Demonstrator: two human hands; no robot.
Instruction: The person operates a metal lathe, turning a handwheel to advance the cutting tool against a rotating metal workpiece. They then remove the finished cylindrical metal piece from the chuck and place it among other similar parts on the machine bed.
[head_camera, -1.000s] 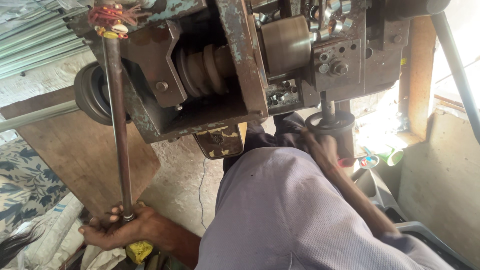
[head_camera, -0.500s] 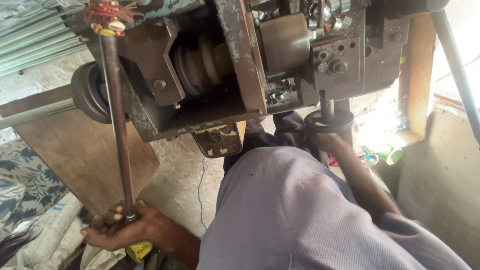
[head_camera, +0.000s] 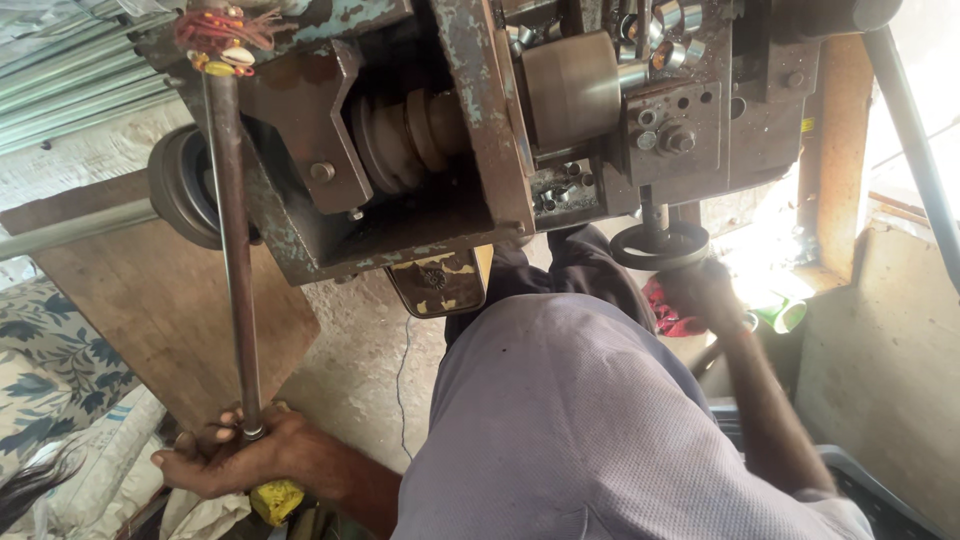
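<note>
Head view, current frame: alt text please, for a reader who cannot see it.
A person seated at a worn metal machine grips the lower end of a long steel lever rod with the left hand, while the right hand is at a small black handwheel under the machine. A grey-clad knee fills the foreground.

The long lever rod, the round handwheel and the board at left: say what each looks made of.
Long lever rod: probably steel, bare and dull, with rusty brown patches.
Round handwheel: dark metal, perhaps cast iron, with a smooth, worn, slightly glossy rim.
Board: wood or plywood, unpainted brown, with faint grain and scuffs.
</note>
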